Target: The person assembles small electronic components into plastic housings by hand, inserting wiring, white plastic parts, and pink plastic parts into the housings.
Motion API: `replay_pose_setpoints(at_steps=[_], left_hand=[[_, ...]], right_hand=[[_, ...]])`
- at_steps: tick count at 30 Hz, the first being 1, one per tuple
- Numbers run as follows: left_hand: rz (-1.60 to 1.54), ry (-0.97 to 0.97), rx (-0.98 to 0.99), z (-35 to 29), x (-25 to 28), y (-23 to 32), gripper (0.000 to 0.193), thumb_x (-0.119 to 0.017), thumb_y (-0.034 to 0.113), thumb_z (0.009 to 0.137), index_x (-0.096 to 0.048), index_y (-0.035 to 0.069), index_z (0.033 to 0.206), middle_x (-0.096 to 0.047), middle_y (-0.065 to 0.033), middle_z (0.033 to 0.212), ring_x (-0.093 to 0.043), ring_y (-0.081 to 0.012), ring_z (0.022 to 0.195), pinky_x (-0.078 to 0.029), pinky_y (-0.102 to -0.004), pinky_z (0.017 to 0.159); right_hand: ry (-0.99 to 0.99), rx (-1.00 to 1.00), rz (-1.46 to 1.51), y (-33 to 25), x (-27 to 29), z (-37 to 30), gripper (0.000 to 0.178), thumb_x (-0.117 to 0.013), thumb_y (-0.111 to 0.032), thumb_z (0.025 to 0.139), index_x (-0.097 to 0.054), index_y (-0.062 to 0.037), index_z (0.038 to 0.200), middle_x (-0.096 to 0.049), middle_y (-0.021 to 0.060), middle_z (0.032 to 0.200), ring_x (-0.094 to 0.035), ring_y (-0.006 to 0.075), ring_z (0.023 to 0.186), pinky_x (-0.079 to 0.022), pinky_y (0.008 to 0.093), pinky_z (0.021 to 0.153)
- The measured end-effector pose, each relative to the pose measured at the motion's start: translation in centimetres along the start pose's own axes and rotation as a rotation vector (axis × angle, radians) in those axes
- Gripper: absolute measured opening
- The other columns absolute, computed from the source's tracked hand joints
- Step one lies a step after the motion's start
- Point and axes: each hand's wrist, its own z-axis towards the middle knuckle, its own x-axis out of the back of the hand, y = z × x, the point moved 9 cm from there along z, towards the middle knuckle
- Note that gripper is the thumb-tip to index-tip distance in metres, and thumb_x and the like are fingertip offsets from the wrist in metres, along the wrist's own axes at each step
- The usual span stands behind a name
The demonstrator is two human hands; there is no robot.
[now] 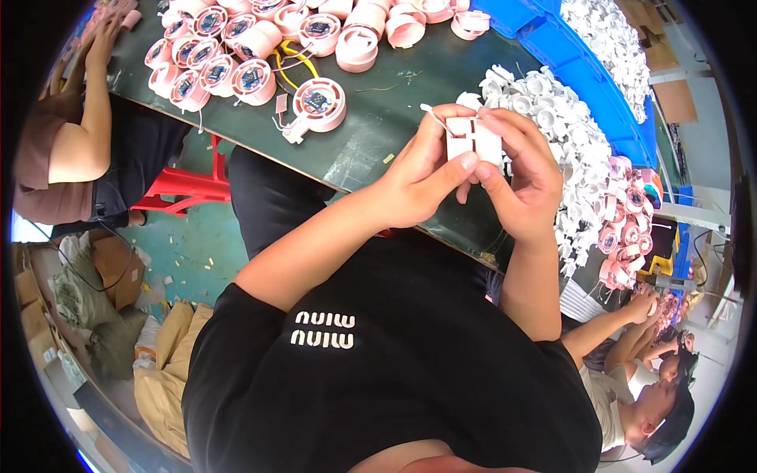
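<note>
Both my hands grip a small pale pink plastic housing over the near edge of the table. My left hand closes on its left side, thumb pressed to the front. From the right, my right hand wraps it, with the thumb at its lower edge. Dark slots show in the housing's face. A thin wire with a white connector sticks out at its upper left. What lies behind the housing is hidden by my fingers. Left of my hands, a round pink part with a circuit board lies on the table.
Several pink round parts crowd the dark green table at the far left. White plastic cups are heaped at my right beside blue bins. Co-workers sit at both sides; a red stool stands at left.
</note>
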Motion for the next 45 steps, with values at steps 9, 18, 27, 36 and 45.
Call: replay_pose_setpoints(at_steps=[9, 18, 27, 36, 45], left_hand=[[-0.010, 0.000, -0.019, -0.4, 0.2, 0.3, 0.047, -0.049, 0.020, 0.110, -0.028, 0.005, 0.149, -0.056, -0.0111, 0.117, -0.059, -0.0153, 0.093, -0.054, -0.0305, 0.071], [0.511, -0.237, -0.127, -1.3, -3.3, 0.6, 0.051, -0.057, 0.007, 0.101, -0.033, 0.005, 0.146, -0.056, -0.0102, 0.116, -0.058, -0.0162, 0.095, -0.050, -0.0326, 0.084], [0.477, -0.333, -0.092, -1.6, -4.1, 0.3, 0.051, -0.056, 0.013, 0.101, -0.031, 0.001, 0.143, -0.047, -0.0228, 0.130, -0.054, -0.0338, 0.115, -0.045, -0.0422, 0.100], [0.538, -0.304, -0.027, -1.4, -4.2, -0.8, 0.057, -0.063, 0.018, 0.101, -0.029, 0.000, 0.142, -0.048, -0.0264, 0.132, -0.057, -0.0383, 0.118, -0.047, -0.0466, 0.100], [0.538, -0.315, -0.089, -1.2, -4.3, -0.2, 0.057, -0.069, 0.023, 0.098, -0.036, 0.002, 0.140, -0.050, -0.0235, 0.129, -0.056, -0.0373, 0.119, -0.046, -0.0452, 0.102]], right_hand=[[-0.017, 0.004, 0.015, 0.0, -0.6, -0.1, 0.044, -0.079, -0.002, 0.086, -0.068, 0.0015, 0.129, -0.064, 0.0171, 0.132, -0.067, 0.0238, 0.113, -0.054, 0.0329, 0.091], [0.081, -0.289, 0.582, 3.8, -1.3, -0.1, 0.077, -0.022, -0.054, 0.110, -0.044, 0.0074, 0.150, -0.060, 0.0260, 0.141, -0.058, 0.0293, 0.128, -0.041, 0.0401, 0.109], [-0.023, -0.218, 0.447, 3.3, -1.5, -0.7, 0.076, -0.016, -0.050, 0.110, -0.060, 0.0084, 0.133, -0.069, 0.0222, 0.123, -0.063, 0.0230, 0.100, -0.046, 0.0363, 0.097], [-0.011, -0.202, 0.313, 3.2, -0.8, -0.8, 0.076, -0.017, -0.046, 0.109, -0.068, 0.0096, 0.116, -0.071, 0.0200, 0.108, -0.061, 0.0210, 0.086, -0.047, 0.0339, 0.085], [0.049, -0.183, 0.297, 2.8, -0.8, -1.0, 0.069, -0.022, -0.039, 0.111, -0.071, 0.0081, 0.105, -0.072, 0.0196, 0.102, -0.066, 0.0264, 0.093, -0.050, 0.0366, 0.090]])
